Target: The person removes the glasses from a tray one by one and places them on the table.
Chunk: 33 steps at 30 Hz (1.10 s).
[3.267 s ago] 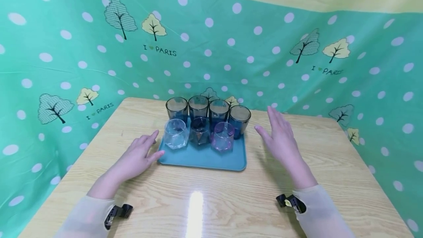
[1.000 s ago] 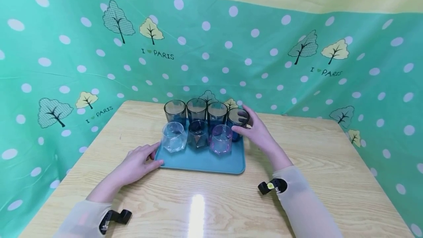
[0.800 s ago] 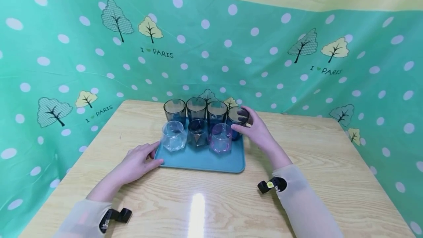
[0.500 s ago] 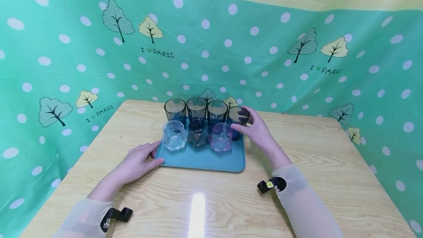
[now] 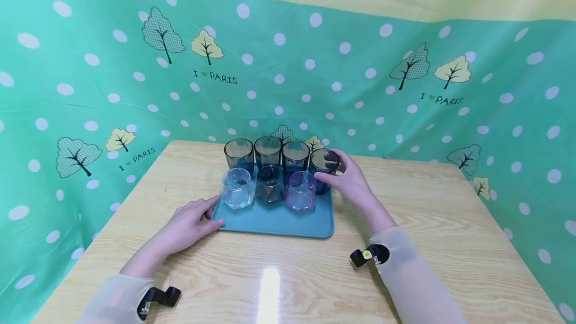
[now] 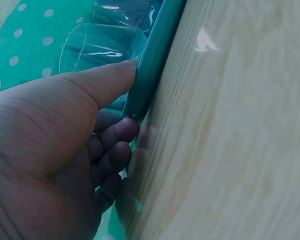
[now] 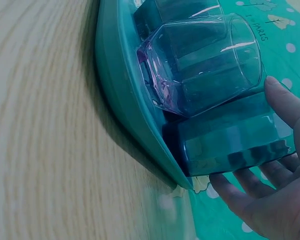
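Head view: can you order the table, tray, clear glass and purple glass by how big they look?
1. Table
2. Tray
3. Clear glass and purple glass: too alike to rank.

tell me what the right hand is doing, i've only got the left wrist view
Observer: The right hand is curled around a tall, smoky blue-grey, see-through tumbler.
Operator: how many of those tall ones are there
Observer: Four, lined up along the back of the flat blue rectangular tray.
Operator: and what's at the right end of the front row
Observer: A short, faceted, purple-tinted see-through cup.
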Tool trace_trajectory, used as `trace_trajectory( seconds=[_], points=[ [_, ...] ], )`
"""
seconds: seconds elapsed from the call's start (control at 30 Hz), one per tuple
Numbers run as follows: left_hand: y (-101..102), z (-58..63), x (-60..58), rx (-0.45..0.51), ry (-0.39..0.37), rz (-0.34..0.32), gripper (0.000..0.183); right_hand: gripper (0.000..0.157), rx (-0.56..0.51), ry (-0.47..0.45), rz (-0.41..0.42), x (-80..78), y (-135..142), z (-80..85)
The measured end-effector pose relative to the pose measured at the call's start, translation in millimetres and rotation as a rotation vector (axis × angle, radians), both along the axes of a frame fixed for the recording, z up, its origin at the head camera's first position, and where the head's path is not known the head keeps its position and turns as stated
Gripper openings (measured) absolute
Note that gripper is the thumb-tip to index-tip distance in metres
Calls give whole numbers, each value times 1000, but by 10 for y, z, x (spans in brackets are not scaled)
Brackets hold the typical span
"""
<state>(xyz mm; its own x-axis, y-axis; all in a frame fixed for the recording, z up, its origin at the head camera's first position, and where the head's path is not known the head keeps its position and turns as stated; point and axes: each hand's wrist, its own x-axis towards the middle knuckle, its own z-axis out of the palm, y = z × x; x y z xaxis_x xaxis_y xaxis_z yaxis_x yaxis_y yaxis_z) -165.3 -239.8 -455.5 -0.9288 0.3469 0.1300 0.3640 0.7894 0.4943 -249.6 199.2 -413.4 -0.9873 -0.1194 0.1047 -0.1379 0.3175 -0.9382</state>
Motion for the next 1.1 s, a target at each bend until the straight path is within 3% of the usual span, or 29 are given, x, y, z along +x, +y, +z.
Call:
trace_trajectory(
  seconds=[1.1],
  points=[
    [18,8,23,7,4,7,73,91,64,12,-76,51,181,204]
  ],
)
